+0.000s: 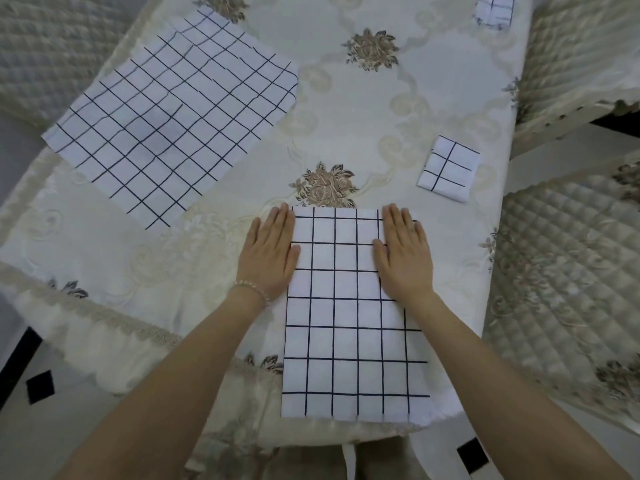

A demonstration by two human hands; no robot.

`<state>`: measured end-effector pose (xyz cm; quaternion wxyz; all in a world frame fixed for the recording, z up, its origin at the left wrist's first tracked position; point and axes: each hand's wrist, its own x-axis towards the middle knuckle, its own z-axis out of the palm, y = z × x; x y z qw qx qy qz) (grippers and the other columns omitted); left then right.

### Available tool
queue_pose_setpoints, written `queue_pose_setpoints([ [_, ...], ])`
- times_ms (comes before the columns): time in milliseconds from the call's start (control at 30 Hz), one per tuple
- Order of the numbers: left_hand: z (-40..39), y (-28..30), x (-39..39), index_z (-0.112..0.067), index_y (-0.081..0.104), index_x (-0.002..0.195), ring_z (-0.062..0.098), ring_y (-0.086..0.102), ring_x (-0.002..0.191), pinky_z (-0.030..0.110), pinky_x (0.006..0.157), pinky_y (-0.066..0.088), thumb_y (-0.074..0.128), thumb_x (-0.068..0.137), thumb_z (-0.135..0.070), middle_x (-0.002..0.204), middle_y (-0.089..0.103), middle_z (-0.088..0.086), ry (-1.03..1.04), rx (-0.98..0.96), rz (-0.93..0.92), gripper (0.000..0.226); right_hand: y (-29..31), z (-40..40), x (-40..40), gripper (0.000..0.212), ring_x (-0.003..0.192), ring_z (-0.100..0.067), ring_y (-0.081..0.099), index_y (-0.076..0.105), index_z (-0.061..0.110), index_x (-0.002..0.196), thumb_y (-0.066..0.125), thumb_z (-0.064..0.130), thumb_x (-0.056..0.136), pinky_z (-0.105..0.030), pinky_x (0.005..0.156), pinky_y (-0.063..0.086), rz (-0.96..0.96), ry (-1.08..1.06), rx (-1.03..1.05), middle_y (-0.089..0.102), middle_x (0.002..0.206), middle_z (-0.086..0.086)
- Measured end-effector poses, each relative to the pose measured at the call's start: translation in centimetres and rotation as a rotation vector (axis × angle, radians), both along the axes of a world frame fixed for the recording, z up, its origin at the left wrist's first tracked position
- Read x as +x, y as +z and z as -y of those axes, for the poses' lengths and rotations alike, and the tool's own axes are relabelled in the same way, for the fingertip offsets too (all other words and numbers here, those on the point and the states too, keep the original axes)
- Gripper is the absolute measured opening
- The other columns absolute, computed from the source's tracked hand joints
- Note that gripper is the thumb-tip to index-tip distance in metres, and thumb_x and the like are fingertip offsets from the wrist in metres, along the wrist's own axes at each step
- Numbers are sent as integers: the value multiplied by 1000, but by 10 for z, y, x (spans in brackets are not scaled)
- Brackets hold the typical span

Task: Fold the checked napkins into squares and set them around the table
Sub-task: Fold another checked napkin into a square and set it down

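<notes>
Bench (346, 109), draped in cream floral cloth; near edge runs below the forearms, right edge close beside the folded pieces.

Checked napkins, white with dark grid, counted: four lots.
- One long folded napkin (349, 317), lying lengthwise at the near edge, its lower end hanging just over the rim.
- One small folded square (448, 168), near the right edge, apart from the long piece.
- One further folded square (494, 10), far right corner, partly cut off by the frame.
- Unfolded stack (173, 112), far left, overhanging the left edge; number of layers cannot be told.

Open room: bare cloth across the centre, between the unfolded stack and the small square, and to the left of the long napkin.

Left hand (268, 252): flat, fingers straight, pressed along the left edge of the long napkin's far end, gripping nothing. Beaded bracelet (251, 289) at the wrist.
Right hand (403, 252): flat, fingers straight, resting on the napkin's right side, gripping nothing.

Quilted chairs, counted: two at right (568, 271), (581, 53), one at far left (48, 46).
</notes>
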<state>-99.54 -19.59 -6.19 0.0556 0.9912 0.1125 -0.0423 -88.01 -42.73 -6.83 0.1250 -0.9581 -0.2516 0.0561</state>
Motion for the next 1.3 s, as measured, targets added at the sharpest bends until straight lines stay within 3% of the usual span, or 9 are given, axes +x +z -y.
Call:
queue_pose_setpoints([
  [233,23,24,-10,-2,13,149,27,10,145,42,118,8,15,96,-34,157,12,15,64,-16,55,61,20,-5,-16,61,147,-22,8,14,10,152,16,37,97,-35,119,-3,3,-29,17,13,159,-7],
  [400,102,22,-79,0,24,146,28,19,143,44,115,22,27,97,-26,154,21,15,-135,-89,65,55,29,-15,-123,57,147,-21,9,16,9,151,13,36,102,-38,119,4,-65,181,109,12,158,-5],
  [533,112,6,-106,-3,21,148,25,13,145,40,115,16,14,100,-37,156,16,14,-60,-104,-21,58,9,7,-149,57,147,-18,8,17,11,151,20,36,101,-40,118,10,-102,152,54,13,159,-4],
  [767,104,8,-115,-5,11,150,25,1,146,41,118,8,22,97,-46,158,6,14,0,-97,-37,68,11,63,-134,59,148,-16,3,13,11,152,23,35,99,-38,120,5,-68,85,-24,10,160,-4],
  [933,101,20,-114,-3,26,146,29,23,142,44,115,24,25,95,-41,153,25,17,2,-104,-72,64,17,66,-135,61,148,-18,4,12,10,152,20,38,98,-38,120,4,-115,78,-61,10,160,-5],
  [1033,95,39,-130,-6,46,135,31,45,130,45,108,36,38,92,-24,140,47,14,-43,-160,15,47,22,68,-132,62,147,-20,6,12,9,151,16,40,98,-35,119,-1,-117,108,-90,9,159,-5],
  [1133,92,50,-157,-10,63,100,26,61,100,37,87,51,53,80,-8,109,65,9,-185,-217,187,23,31,71,-132,62,146,-19,6,13,9,151,14,39,97,-30,118,-5,-109,137,-56,9,158,-4],
  [1200,93,52,-174,-13,62,84,21,60,85,31,76,47,51,81,-12,93,65,4,-248,-209,207,11,40,73,-144,59,146,-17,8,14,10,151,19,36,98,-31,118,-1,-109,216,-20,12,157,-3],
  [1300,97,49,-188,-16,59,78,17,53,78,26,77,39,55,81,-20,84,60,-1,-321,-211,144,6,43,76,-164,56,144,-19,21,24,11,149,25,34,98,-34,116,7,-135,389,-57,26,155,-4],
])
